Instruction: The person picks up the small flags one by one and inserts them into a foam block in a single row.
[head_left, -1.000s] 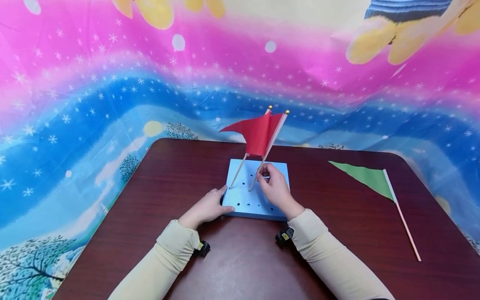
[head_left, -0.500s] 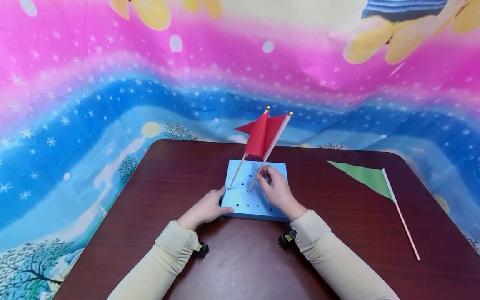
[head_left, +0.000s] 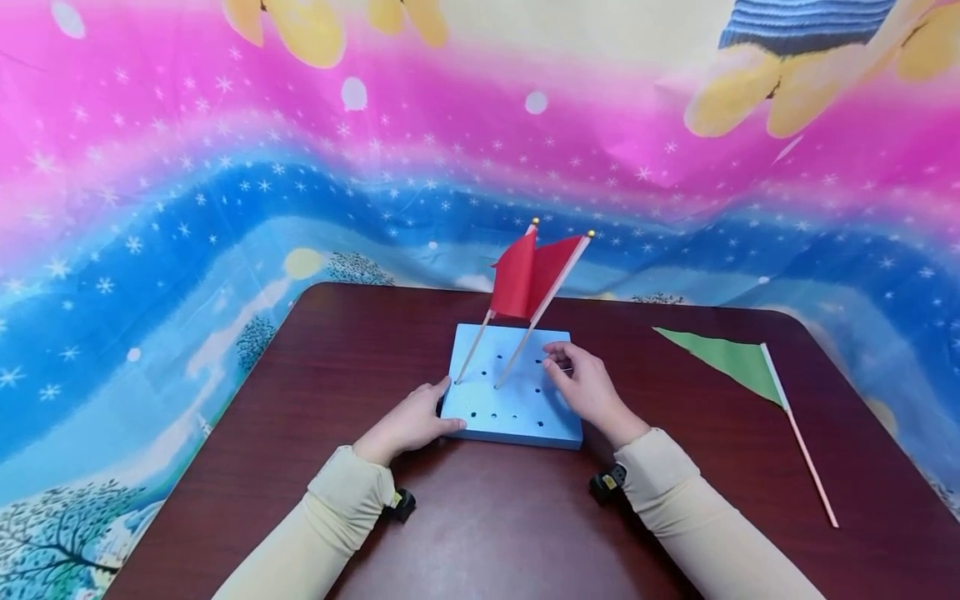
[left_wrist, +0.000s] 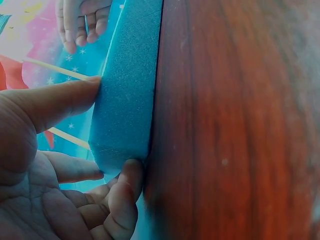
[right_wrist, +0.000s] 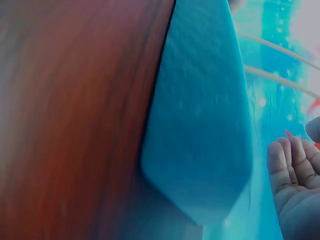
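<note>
A light blue foam block [head_left: 517, 417] with several holes lies on the dark wood table [head_left: 300, 375]. Two red flags [head_left: 517, 275] on thin wooden sticks [head_left: 513, 358] stand tilted in its holes. My left hand [head_left: 408, 421] pinches the block's near left corner, thumb on top and fingers against the side; the left wrist view shows this left hand [left_wrist: 55, 165] on the block [left_wrist: 127, 85]. My right hand [head_left: 588, 387] hovers over the block's right edge, fingers relaxed and holding nothing, just right of the nearer stick. In the right wrist view, that hand [right_wrist: 295, 180] is beside the block [right_wrist: 200, 120].
A green flag [head_left: 731, 357] on a pale stick [head_left: 810, 458] lies flat on the right side of the table. A bright pink and blue patterned cloth [head_left: 187, 208] hangs behind and around the table.
My right hand has let go of the nearer red flag's stick and moved to the right. The flag stays standing in the block. The left hand has not moved.
</note>
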